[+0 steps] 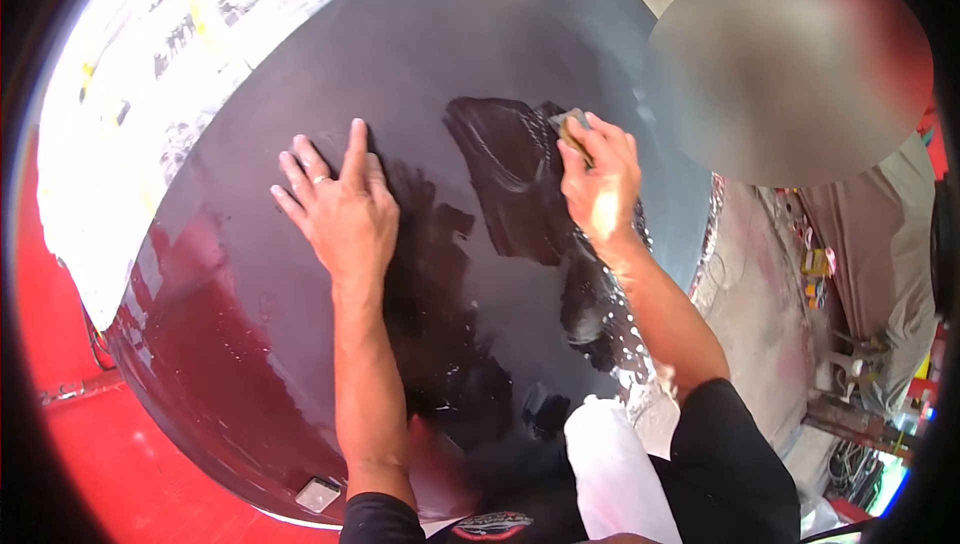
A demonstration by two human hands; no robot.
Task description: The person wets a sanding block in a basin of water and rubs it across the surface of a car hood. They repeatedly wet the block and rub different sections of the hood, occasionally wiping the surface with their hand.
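Observation:
A dark, curved car hood (400,64) fills the middle of the view, with wet streaks and suds on its surface. My left hand (345,204) lies flat on the hood with its fingers spread, holding nothing. To the right, my right hand (603,179) grips a small sanding pad (577,139), grey on top with a yellowish-brown edge, pressed against the panel. Beside the pad is a wet, dark smeared patch (510,169). White foam (640,374) runs down the hood near my right forearm. The pad's underside is hidden.
White masking sheeting (130,94) covers the area at upper left. A small light block (318,494) rests on the hood's near edge. Near my body is a white, rounded object (620,464). Red panels (150,464) and a draped grey cover (870,244) flank the hood.

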